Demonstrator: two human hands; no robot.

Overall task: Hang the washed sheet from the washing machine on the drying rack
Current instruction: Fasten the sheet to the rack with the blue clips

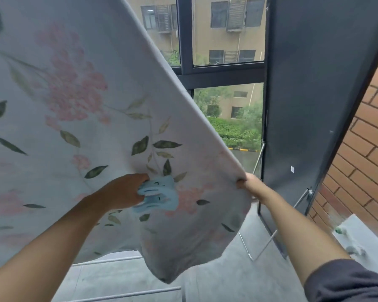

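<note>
A white sheet [79, 110] printed with pink flowers and green leaves is held up and fills the left and centre of the head view. Its right edge slants down to my right hand [248, 183], which pinches that hem with the fingers behind the cloth. My left hand [127, 191] grips a light blue patch of cloth [159, 194] against the sheet's lower middle. A loose corner of the sheet hangs below both hands. Metal bars of the drying rack [127, 294] run across under the sheet at the bottom.
A dark-framed window [223, 73] faces me, with a beige building and green shrubs outside. Its open dark pane [310, 94] swings inward on the right, propped by a thin metal stay [266, 243]. A brick wall [362, 149] and a white ledge [362, 238] are far right. The floor is grey.
</note>
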